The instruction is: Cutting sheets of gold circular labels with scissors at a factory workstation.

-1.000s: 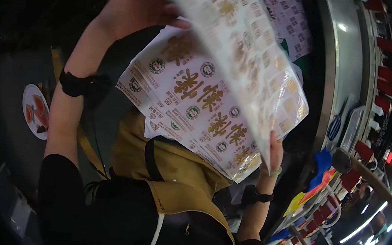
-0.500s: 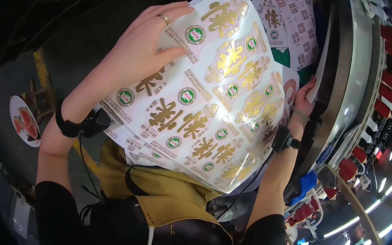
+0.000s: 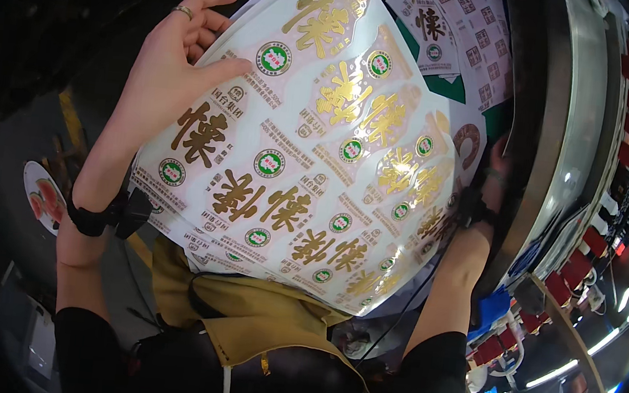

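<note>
A glossy stack of white paper sheets [image 3: 290, 130], printed with large gold and brown characters and round green emblems, spreads across the middle of the view in front of the person's torso, its lower edge overlapping a mustard-yellow cloth apron [image 3: 257, 320]. The sheets are slightly fanned, with several edges showing at the upper left and along the bottom; the top one bows and catches bright glare toward its right side. The left hand [image 3: 181, 51], wearing a metal ring on one finger, is at the stack's upper-left edge: its thumb lies over the printed face, while the fingers curve loosely beside the margin, set apart from the thumb. The right hand [image 3: 496, 162] is in deep shadow beyond the stack's right edge, near a long curved grey metal border [image 3: 562, 144]; whether it grips anything cannot be told. A black strap with a boxy device [image 3: 135, 213] circles the left wrist. Beyond the stack, at the upper right, lie pale sheets patterned with small dark squares [image 3: 483, 42] and a smaller white label sheet with dark characters [image 3: 428, 25], both by a green surface [image 3: 446, 88]. At the far left is a white round plate [image 3: 32, 173] with red wedge shapes.
</note>
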A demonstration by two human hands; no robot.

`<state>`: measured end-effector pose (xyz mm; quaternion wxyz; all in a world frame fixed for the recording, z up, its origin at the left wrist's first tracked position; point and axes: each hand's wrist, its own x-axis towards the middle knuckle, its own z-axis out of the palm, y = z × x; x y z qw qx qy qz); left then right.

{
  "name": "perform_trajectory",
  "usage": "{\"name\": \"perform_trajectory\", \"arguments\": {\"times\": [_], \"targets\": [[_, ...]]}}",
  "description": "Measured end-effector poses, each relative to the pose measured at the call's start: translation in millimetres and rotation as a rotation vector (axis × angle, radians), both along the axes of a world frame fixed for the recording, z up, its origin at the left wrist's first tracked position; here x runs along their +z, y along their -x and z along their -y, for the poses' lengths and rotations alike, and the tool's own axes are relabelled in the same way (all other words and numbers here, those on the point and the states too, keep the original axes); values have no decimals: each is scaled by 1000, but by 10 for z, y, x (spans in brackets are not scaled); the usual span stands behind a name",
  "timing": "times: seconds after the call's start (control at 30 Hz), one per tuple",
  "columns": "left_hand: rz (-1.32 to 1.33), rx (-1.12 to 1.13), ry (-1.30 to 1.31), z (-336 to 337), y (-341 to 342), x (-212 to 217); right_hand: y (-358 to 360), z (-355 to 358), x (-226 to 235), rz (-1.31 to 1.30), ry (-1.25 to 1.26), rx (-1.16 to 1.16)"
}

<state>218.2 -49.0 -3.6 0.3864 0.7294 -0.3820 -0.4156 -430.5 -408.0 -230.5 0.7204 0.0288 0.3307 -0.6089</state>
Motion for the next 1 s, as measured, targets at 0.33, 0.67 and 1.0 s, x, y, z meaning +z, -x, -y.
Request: {"name": "perform_trajectory", "arguments": {"times": [0.33, 0.67, 1.0], "targets": [[-236, -41, -83, 4, 21, 218, -600, -1203, 732, -1149, -130, 148], [-544, -250, -149, -125, 44, 298, -989, -3245, 1663, -1355, -339, 610], [-277, -399, 60, -199, 202, 399, -1304, -3853, 1964, -972, -1, 331]]}}
